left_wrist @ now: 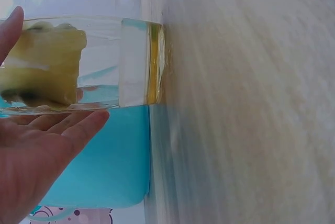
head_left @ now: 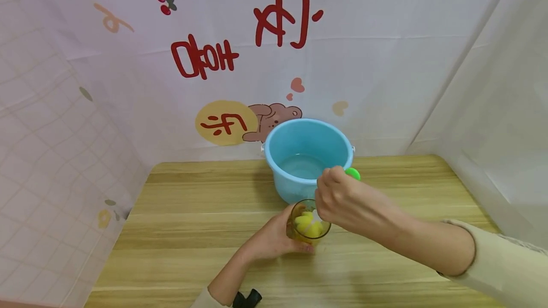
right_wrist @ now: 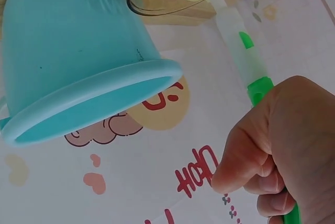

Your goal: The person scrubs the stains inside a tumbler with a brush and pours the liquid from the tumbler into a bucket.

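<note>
A clear drinking glass [left_wrist: 99, 96] stands upright on the table, held around its side by my left hand [head_left: 271, 239], thumb on one side and fingers on the other. Inside the glass is the yellow sponge head [head_left: 307, 226] of a cup brush [right_wrist: 238, 38]. Its pale stem and green handle run up into my right hand [head_left: 347, 198], whose fingers curl round the handle above the glass rim. The green handle end [head_left: 353, 173] pokes out behind the right hand. Part of the sponge is hidden in the head view by the right hand.
Just behind the glass stands a light blue bucket [head_left: 282, 182] with some water [head_left: 301, 165] in it. A wood-grain table [head_left: 192, 217] lies beneath. White printed cloth [head_left: 376, 70] hangs at the back and sides. A small black object [head_left: 247, 298] shows by the left sleeve.
</note>
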### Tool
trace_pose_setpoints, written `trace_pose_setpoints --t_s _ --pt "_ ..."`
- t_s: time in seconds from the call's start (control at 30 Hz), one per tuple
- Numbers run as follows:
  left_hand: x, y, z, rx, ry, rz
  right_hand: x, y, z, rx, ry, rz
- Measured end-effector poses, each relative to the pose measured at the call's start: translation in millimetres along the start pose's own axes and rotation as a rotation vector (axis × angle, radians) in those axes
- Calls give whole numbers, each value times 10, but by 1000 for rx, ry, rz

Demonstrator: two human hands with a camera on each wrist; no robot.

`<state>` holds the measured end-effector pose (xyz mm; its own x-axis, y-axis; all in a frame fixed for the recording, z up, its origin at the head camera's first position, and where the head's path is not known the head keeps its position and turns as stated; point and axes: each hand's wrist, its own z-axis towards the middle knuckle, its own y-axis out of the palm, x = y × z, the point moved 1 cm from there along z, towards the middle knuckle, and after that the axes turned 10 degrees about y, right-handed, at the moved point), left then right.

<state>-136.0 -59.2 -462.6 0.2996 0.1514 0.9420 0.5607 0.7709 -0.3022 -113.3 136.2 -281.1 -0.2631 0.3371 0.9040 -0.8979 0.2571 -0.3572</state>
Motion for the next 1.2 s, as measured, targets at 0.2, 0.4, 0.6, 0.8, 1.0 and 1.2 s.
trace_pose_setpoints --t_s 0.2,0.4,0.6,0.8,1.0,1.2 --pt "5 -7 0 -1 5 7 -6 27 95 3 -4 -43" --pt "6 -5 -4 -2 4 -30 -4 122 201 -25 -1 -56" --pt "-14 0 8 -6 11 -39 11 219 253 -37 11 -66" --pt "-21 -3 11 -8 -2 -37 50 329 291 -95 11 -61" --pt "-2 -16 -3 -10 -11 -26 114 454 278 -137 28 26" --pt "0 -3 -7 -14 2 -13 130 579 167 -121 79 111"
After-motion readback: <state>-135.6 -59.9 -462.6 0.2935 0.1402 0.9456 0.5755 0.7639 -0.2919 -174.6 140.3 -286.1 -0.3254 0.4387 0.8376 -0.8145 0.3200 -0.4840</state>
